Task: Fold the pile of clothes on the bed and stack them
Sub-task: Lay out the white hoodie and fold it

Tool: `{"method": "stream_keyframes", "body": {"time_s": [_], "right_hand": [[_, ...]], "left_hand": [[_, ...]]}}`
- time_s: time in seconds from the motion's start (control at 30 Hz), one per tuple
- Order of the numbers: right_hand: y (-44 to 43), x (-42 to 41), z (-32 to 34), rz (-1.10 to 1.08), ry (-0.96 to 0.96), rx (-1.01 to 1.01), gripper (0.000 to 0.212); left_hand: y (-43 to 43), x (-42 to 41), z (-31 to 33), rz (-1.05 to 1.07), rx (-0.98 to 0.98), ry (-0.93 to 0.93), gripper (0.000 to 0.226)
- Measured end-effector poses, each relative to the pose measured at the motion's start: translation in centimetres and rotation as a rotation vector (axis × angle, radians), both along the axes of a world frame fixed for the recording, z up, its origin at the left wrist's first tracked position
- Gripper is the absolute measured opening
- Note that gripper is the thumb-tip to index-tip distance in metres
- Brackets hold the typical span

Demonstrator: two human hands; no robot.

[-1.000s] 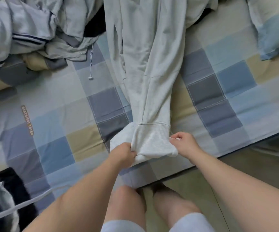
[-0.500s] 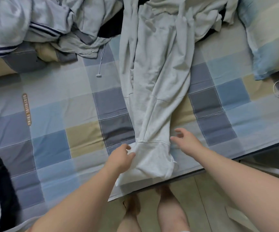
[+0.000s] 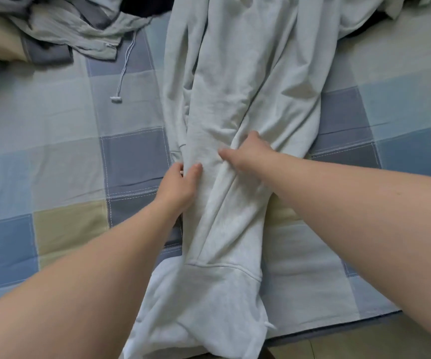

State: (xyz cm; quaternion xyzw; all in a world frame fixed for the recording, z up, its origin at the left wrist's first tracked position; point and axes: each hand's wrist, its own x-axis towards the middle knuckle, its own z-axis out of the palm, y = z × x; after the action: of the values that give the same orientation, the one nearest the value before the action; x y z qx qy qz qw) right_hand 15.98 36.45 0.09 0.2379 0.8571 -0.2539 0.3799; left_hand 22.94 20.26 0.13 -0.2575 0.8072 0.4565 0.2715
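Fingers (image 3: 178, 169) of the left hand (image 3: 176, 187) are curled around the left edge of the light grey garment (image 3: 235, 73), with the thumb pressed on top, so that's a proper pinch on the cloth. Just to the right of it, the right hand (image 3: 248, 155) is doing pretty much the same: its fingers (image 3: 255, 138) are dug into a long fold near the middle of the frame, thumb sticking out flat on the fabric, so it's gripping the fold too. Both hands sit close together but not touching.

That garment lies stretched out lengthwise on the bed (image 3: 53, 130), running from the top centre of the frame down to the bottom edge, where its wide banded end hangs over the near side of the mattress. It's still pretty wrinkled.

Up in the upper left sits the pile of clothes (image 3: 79, 29), all crumpled, with a drawstring (image 3: 124, 66) trailing out of it onto the checked sheet. A bit of floor (image 3: 364, 344) shows at the lower right.
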Motion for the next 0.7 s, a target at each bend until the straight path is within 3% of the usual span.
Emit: {"method": "stream_keyframes", "body": {"time_s": [0.1,0.17,0.27,0.37,0.57,0.63,0.7], "right_hand": [[0.1,0.6,-2.2,0.086,0.042,0.132,0.061],[0.9,1.5,-2.5,0.131,0.067,0.133,0.044],[3.3,2.8,-0.9,0.111,0.130,0.031,0.037],[7.5,5.8,1.2,-0.014,0.153,-0.009,0.030],[16.5,16.2,3.3,-0.140,-0.374,0.114,0.028],[17.3,16.2,4.0,-0.223,-0.324,0.079,0.021],[17.1,13.7,4.2,-0.194,-0.172,0.079,0.034]], "left_hand": [[1.3,-0.2,-0.8,-0.095,-0.124,0.034,0.030],[1.8,0.4,-0.7,-0.101,-0.128,0.008,0.034],[2.6,1.4,1.0,-0.164,-0.165,-0.020,0.033],[4.0,2.6,2.9,-0.362,-0.225,-0.076,0.034],[6.7,3.8,6.3,-0.926,-0.181,-0.411,0.033],[6.5,3.9,6.6,-0.900,-0.175,-0.502,0.036],[5.8,3.1,6.4,-0.736,-0.161,-0.493,0.033]]}}
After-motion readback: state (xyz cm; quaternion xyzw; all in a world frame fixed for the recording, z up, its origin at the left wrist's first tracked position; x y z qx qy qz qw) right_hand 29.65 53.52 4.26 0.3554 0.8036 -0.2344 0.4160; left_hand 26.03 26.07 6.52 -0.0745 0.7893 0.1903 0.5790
